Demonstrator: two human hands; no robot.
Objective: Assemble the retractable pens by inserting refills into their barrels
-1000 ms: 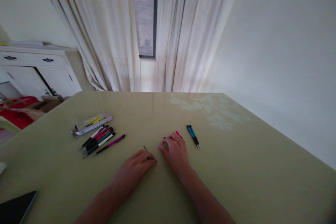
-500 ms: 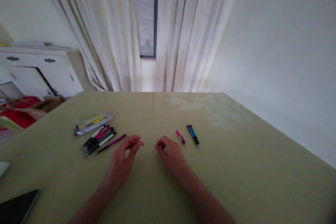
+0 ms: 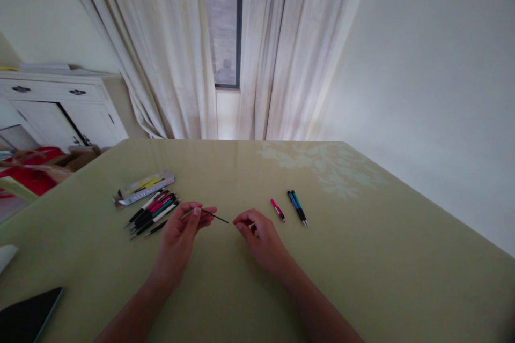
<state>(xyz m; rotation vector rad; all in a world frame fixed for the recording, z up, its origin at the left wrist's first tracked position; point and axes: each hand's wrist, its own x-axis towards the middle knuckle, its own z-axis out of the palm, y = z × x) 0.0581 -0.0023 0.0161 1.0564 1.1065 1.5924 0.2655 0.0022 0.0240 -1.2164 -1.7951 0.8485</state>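
Observation:
Between thumb and fingers, my left hand (image 3: 180,236) pinches a thin dark pen refill (image 3: 216,217), whose tip points right. My right hand (image 3: 259,236) is closed in a pinch just beyond that tip. Something tiny and pale shows at its fingertips, too small to name. Right of my right hand lies a short pink pen barrel (image 3: 277,210), with a blue pen (image 3: 295,208) and a teal pen (image 3: 299,207) side by side past it. A pile of several pens (image 3: 153,211) lies left of my left hand, which partly covers the nearest one.
An open pen box (image 3: 147,187) lies behind the pile on the table (image 3: 241,295). At the lower left are a dark-screened device (image 3: 28,313) and a white object (image 3: 6,257). A white cabinet (image 3: 60,110) and curtains (image 3: 169,53) stand beyond the table.
The dark refill now shows between my hands. My left hand has shifted slightly left and turned, its fingers more in view. My right hand has moved slightly left.

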